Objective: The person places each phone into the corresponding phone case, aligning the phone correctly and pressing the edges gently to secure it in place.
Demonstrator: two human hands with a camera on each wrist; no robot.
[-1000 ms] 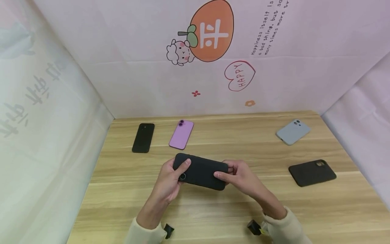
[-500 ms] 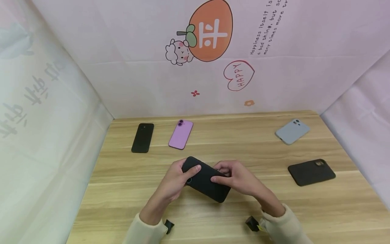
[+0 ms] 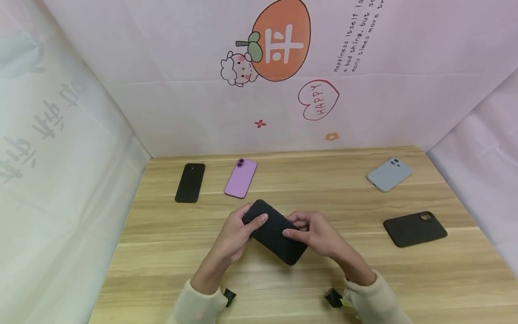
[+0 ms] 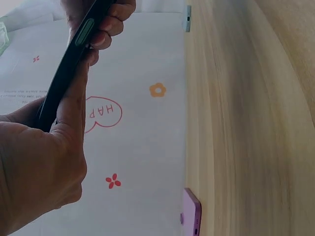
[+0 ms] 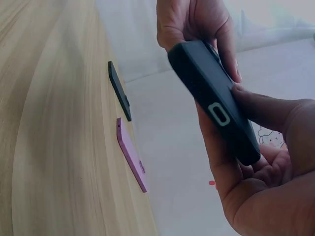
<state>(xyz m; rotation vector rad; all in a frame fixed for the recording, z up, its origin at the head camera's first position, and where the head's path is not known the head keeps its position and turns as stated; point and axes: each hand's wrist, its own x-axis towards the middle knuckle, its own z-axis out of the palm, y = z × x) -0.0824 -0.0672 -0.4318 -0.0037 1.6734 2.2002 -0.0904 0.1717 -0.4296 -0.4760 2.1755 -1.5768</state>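
Note:
Both hands hold a phone in a black case (image 3: 277,238) above the middle of the table, its broad back tilted toward the head camera. My left hand (image 3: 236,236) grips the upper-left end, thumb across the back, partly over a round camera ring. My right hand (image 3: 319,231) pinches the right side between its thumb on the back and curled fingers behind. In the right wrist view, the case (image 5: 211,98) shows an oval port opening at its end. A narrow greenish side slot appears on the case (image 4: 74,64) in the left wrist view. The phone's front is hidden.
On the wooden table (image 3: 170,265), a black phone (image 3: 190,183) and a purple phone (image 3: 241,178) lie at the back left. A light blue phone or case (image 3: 389,174) lies back right, with a black phone case (image 3: 415,229) nearer. White printed cloth (image 3: 182,112) encloses the table.
The cased phone has turned from nearly level to a slant, its right end lower and nearer me. My left hand has shifted slightly right. Both hands keep their hold.

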